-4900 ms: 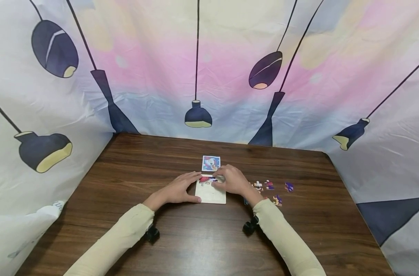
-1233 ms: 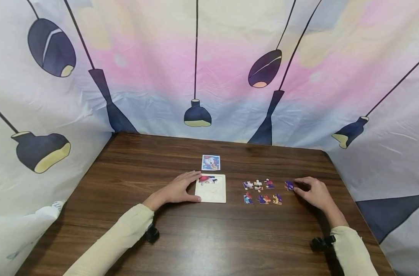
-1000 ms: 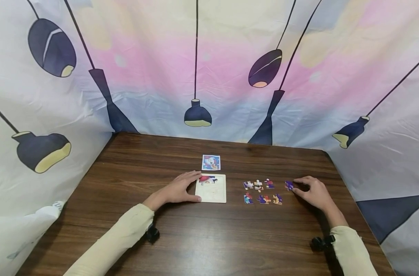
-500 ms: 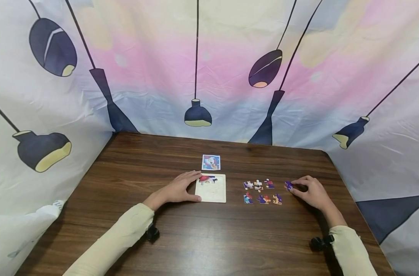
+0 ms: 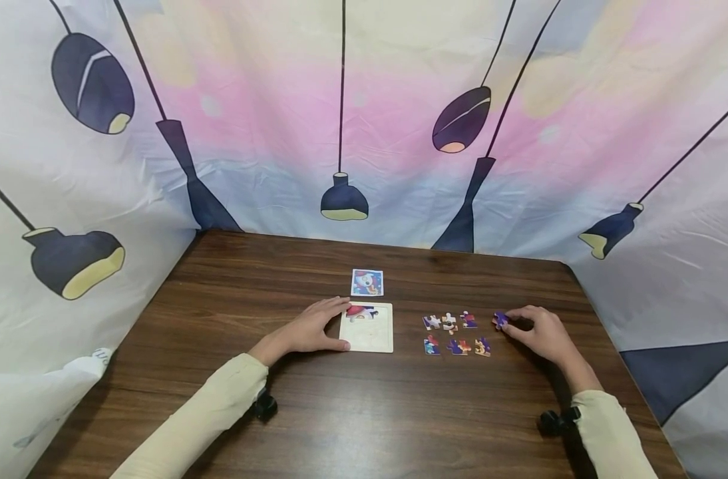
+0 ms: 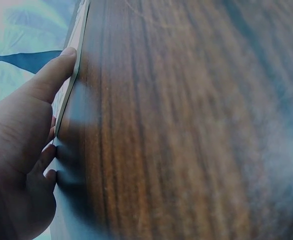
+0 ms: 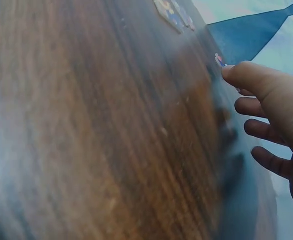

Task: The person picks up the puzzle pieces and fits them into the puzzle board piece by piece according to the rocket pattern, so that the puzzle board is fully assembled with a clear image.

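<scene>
Purple jigsaw piece (image 5: 500,320) is what our right hand (image 5: 539,330) pinches, at the right of the table (image 5: 364,412), just right of two rows of loose pieces (image 5: 459,346) and well apart from the puzzle board (image 5: 370,339). We judge it light and stiff, likely thin wood or thick card, so it should not bend under our fingers; its printed face may be a little slick, and the narrow necks of its knobs look likeliest to chip. Opposite edges of its broad body seem the best place to take hold, with the knobs left free.

Our grip is narrow, thumb and fingertip on the right part of the piece; the right wrist view shows the other fingers loosely bent, holding nothing. Whether the piece is lifted or rests on the wood, we cannot tell. Our right arm, in a pale sleeve (image 5: 609,432), reaches from the near right, its hand angled far and left.

Our left hand (image 5: 309,327) is spread wide at the board's left edge, thumb toward the near end, fingertips at the far left corner: a steadying touch, we judge. The board looks flat and rigid, and could slide if nudged. Beyond its far edge lies a picture card (image 5: 366,283).
</scene>
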Available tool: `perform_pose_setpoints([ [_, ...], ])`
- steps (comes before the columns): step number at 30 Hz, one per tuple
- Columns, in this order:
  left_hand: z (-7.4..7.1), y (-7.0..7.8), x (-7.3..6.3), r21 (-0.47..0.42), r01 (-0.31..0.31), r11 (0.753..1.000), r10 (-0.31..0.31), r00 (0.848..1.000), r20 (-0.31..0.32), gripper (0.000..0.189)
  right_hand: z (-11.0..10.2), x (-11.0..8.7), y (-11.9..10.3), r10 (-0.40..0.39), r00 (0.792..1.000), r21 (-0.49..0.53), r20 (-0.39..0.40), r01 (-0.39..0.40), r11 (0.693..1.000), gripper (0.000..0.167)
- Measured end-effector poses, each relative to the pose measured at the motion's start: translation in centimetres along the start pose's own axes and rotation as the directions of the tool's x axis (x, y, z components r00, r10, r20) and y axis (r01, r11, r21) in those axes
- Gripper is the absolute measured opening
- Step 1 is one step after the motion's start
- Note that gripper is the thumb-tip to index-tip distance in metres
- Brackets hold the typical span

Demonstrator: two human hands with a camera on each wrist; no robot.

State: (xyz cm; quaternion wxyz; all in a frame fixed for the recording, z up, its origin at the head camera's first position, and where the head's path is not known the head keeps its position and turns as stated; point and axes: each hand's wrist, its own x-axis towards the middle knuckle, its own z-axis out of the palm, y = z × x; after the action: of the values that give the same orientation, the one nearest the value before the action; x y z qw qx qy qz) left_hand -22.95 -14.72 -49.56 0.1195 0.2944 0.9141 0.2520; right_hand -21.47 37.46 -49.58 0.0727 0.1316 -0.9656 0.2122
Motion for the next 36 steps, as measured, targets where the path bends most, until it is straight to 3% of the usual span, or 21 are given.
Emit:
perform_pose_setpoints([
  [17, 0.0, 0.0, -0.1, -0.006, 0.012, 1.000, -0.012, 1.000, -0.001, 0.096, 0.2, 2.2, -3.6, -0.092, 0.996, 0.029, -0.002, 0.092, 0.995, 0.028],
  [36, -0.1, 0.1, -0.2, -0.005, -0.006, 1.000, 0.006, 1.000, -0.003, 0.096, 2.5, 4.9, -9.0, -0.284, 0.959, 0.084, -0.021, 0.284, 0.955, 0.028],
])
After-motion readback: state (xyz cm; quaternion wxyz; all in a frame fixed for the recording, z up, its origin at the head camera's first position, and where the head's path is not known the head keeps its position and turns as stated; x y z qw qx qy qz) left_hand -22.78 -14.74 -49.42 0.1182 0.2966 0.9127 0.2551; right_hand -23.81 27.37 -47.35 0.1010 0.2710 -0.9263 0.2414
